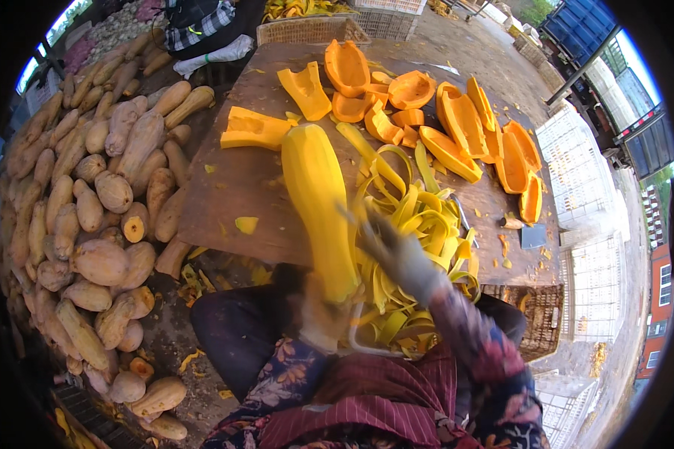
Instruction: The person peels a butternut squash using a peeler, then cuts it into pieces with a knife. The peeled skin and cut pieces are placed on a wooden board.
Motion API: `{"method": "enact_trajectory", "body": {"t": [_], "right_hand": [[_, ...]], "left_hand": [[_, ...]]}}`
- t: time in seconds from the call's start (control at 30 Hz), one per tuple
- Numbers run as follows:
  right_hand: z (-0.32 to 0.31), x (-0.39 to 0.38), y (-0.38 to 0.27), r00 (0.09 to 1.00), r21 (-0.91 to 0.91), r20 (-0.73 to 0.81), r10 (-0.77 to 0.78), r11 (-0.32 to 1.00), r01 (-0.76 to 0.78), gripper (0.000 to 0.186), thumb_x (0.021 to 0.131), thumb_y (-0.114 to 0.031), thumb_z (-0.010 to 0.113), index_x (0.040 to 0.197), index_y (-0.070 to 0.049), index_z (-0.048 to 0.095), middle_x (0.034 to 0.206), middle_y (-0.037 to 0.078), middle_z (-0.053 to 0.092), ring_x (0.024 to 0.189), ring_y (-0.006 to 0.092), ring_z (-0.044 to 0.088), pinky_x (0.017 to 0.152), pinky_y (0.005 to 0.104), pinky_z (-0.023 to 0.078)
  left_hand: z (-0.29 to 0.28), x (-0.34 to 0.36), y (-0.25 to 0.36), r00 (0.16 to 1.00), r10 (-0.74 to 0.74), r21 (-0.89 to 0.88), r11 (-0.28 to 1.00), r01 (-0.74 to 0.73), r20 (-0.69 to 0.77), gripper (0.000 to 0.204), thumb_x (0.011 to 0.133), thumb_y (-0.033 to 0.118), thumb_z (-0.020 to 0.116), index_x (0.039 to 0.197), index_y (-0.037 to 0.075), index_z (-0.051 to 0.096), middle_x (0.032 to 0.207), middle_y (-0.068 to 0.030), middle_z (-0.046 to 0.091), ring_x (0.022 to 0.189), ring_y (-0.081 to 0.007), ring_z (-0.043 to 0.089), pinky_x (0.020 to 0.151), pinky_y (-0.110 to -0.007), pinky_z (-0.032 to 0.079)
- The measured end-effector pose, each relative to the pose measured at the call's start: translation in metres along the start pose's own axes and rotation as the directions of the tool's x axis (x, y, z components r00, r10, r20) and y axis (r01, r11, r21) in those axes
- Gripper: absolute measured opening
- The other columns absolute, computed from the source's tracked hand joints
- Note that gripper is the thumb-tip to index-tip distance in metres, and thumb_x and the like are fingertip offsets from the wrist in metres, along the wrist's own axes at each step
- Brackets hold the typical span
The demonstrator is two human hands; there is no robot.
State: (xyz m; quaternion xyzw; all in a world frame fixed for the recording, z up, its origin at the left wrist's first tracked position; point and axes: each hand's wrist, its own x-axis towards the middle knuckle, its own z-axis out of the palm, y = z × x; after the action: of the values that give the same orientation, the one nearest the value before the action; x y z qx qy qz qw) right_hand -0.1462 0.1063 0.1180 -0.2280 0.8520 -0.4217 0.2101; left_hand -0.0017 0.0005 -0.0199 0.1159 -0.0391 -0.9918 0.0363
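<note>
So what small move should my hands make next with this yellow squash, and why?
Probably another peeling stroke along the yellow squash with the right hand: that hand, blurred, is beside its flank, the left hand is at its lower end, and loose peel strips lie heaped alongside.

White lattice plastic crates (577, 161) stand at right, a red-orange windowed building (662, 275) beyond, black-and-white checked cloth (213, 22) upper left.

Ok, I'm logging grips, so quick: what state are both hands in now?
Left hand: at the yellow squash's lower end; too blurred to tell whether closed.
Right hand: seemingly closed on a thin tool, blurred.
</note>
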Motion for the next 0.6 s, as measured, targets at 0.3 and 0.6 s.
{"method": "enact_trajectory", "body": {"t": [0.3, 0.6], "right_hand": [[0.035, 0.103, -0.010, 0.998, -0.347, -0.012, -0.057, 0.937, 0.050, 0.058, 0.105, -0.041, 0.053, 0.148, -0.005, 0.037, 0.099, 0.036, 0.070, 0.094, 0.0524, 0.068, 0.084, 0.0594, 0.054], [0.034, -0.168, 0.039, 0.936, -0.318, 0.350, -0.028, 0.937, 0.147, 0.054, 0.104, -0.029, 0.061, 0.153, -0.009, 0.048, 0.118, 0.029, 0.071, 0.108, 0.0420, 0.072, 0.087, 0.0482, 0.059]], "left_hand": [[0.004, 0.000, -0.005, 0.972, 0.050, -0.006, 0.999, -0.053, -0.229, 0.060, 0.097, 0.059, 0.066, 0.135, 0.013, 0.063, 0.120, -0.0065, 0.070, 0.110, -0.0268, 0.064, 0.098, -0.047, 0.048], [-0.025, 0.002, -0.008, 0.995, 0.039, 0.250, 0.968, -0.016, -0.089, 0.063, 0.097, 0.060, 0.065, 0.140, 0.013, 0.059, 0.131, -0.0079, 0.065, 0.113, -0.0267, 0.063, 0.093, -0.042, 0.051]]}}
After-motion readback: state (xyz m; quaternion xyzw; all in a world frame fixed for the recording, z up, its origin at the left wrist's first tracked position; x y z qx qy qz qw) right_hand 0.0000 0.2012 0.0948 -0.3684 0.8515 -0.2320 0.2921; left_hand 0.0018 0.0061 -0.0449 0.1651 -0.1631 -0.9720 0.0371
